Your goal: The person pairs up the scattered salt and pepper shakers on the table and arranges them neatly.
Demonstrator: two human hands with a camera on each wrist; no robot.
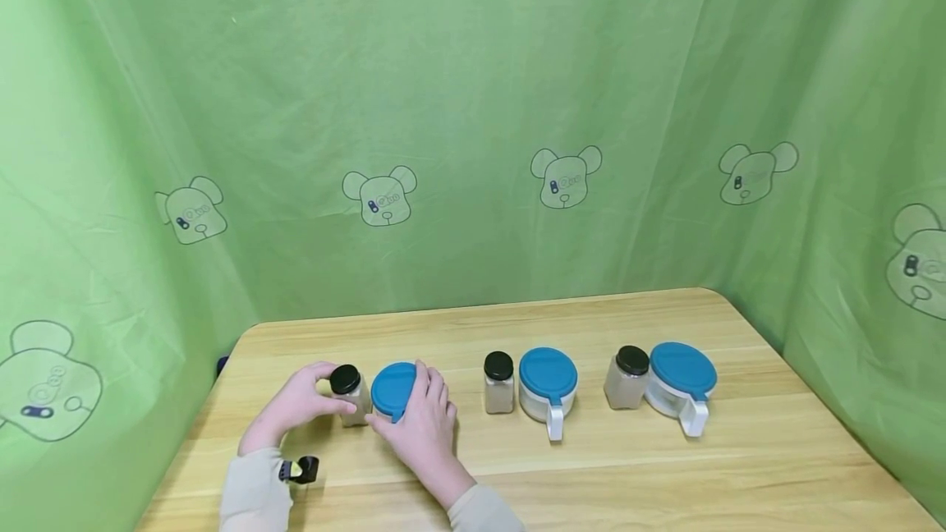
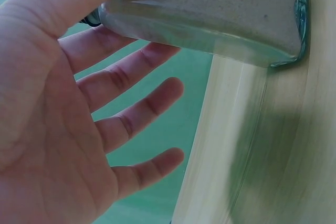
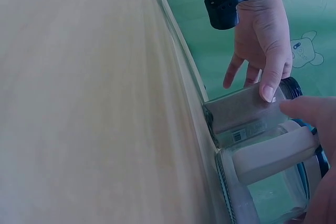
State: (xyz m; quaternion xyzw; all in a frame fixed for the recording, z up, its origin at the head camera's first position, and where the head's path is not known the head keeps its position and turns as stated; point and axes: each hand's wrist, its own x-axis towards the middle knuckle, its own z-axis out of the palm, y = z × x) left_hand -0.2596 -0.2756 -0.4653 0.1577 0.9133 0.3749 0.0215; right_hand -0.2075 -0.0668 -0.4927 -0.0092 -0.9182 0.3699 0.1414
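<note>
In the head view my left hand (image 1: 299, 401) holds the leftmost black-lidded jar (image 1: 355, 405) between thumb and fingers. The left wrist view shows the thumb across this clear jar (image 2: 210, 14) of pale powder, with the lower fingers spread. My right hand (image 1: 427, 425) grips the leftmost blue-lidded jar (image 1: 393, 388) from the right, its thumb on the near left side. The right wrist view shows that jar's white handle (image 3: 273, 156) close beside the powder jar (image 3: 244, 111). Both jars stand upright on the wooden table (image 1: 384, 483).
To the right stand a black-lidded jar (image 1: 498, 384) beside a blue-lidded jar (image 1: 548, 376), then another black-lidded jar (image 1: 626, 380) against a blue-lidded jar (image 1: 681, 376). Their white handles point toward the near side. A green curtain (image 1: 473, 253) surrounds the table.
</note>
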